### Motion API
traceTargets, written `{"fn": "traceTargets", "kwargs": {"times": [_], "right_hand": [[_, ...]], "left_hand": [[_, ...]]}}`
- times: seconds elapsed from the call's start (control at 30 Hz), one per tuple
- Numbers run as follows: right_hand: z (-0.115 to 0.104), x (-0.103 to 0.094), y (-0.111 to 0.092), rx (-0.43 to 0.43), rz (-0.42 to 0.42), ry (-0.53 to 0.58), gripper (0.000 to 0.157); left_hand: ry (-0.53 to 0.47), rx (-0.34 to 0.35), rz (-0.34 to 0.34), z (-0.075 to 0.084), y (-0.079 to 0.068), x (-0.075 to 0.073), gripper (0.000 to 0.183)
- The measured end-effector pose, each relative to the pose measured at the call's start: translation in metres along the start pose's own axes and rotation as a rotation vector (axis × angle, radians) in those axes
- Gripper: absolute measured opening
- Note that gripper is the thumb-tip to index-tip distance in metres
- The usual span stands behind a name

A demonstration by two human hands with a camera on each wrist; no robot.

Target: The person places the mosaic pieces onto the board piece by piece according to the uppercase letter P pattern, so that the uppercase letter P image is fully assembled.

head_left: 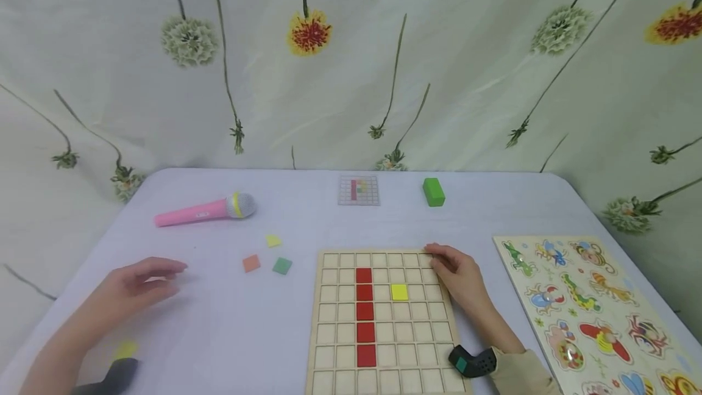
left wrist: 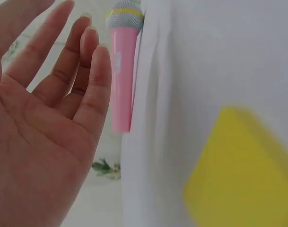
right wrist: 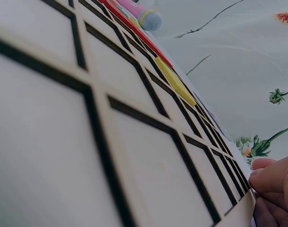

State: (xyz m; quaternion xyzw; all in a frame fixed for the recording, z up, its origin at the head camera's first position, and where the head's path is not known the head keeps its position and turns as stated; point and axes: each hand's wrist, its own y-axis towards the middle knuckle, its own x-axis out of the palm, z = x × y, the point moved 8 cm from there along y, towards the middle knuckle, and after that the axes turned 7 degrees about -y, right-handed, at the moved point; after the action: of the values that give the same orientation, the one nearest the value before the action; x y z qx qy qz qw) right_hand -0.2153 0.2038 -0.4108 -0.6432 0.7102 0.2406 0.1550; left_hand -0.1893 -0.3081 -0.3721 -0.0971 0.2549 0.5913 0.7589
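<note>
A wooden grid board [head_left: 340, 337] lies on the table, with a column of red tiles [head_left: 365, 311] and one yellow tile [head_left: 399, 292] in its cells. My right hand [head_left: 462, 276] pinches the board's far right corner; in the right wrist view the thumb and fingers [right wrist: 271, 182] hold that edge. To the left, my left hand [head_left: 144, 285] hovers above the white tabletop, fingers loosely bent and nothing in them. Its palm [left wrist: 35, 151] shows in the left wrist view. Between the hands lie loose orange [head_left: 251, 263], green [head_left: 282, 266] and yellow [head_left: 273, 241] tiles.
A pink toy microphone [head_left: 197, 212] lies at the back left. A small pattern card [head_left: 359, 191] and a green block [head_left: 434, 192] are at the back. An animal puzzle board [head_left: 581, 297] occupies the right side. A blurred yellow piece [left wrist: 238, 175] is near my left wrist.
</note>
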Motion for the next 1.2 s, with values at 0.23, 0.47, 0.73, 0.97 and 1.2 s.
{"fn": "traceTargets", "kwargs": {"times": [0.23, 0.47, 0.73, 0.97, 1.2], "right_hand": [[0.003, -0.006, -0.003, 0.013, 0.014, -0.041, 0.025], [0.004, -0.014, -0.002, 0.009, 0.024, -0.062, 0.025], [0.006, -0.015, -0.001, 0.02, 0.022, -0.056, 0.025], [0.008, -0.009, -0.002, 0.03, 0.014, -0.018, 0.025], [0.004, 0.0, 0.001, 0.015, -0.002, 0.008, 0.026]], "left_hand": [[0.298, -0.232, -0.08, -0.053, -0.035, -0.034, 0.052], [0.358, -0.394, -0.226, -0.088, -0.066, -0.025, 0.06], [0.415, -0.347, -0.142, -0.073, -0.062, -0.017, 0.047], [0.405, -0.378, -0.08, -0.082, -0.065, -0.017, 0.045], [0.414, -0.502, -0.085, -0.082, -0.069, -0.011, 0.059]]}}
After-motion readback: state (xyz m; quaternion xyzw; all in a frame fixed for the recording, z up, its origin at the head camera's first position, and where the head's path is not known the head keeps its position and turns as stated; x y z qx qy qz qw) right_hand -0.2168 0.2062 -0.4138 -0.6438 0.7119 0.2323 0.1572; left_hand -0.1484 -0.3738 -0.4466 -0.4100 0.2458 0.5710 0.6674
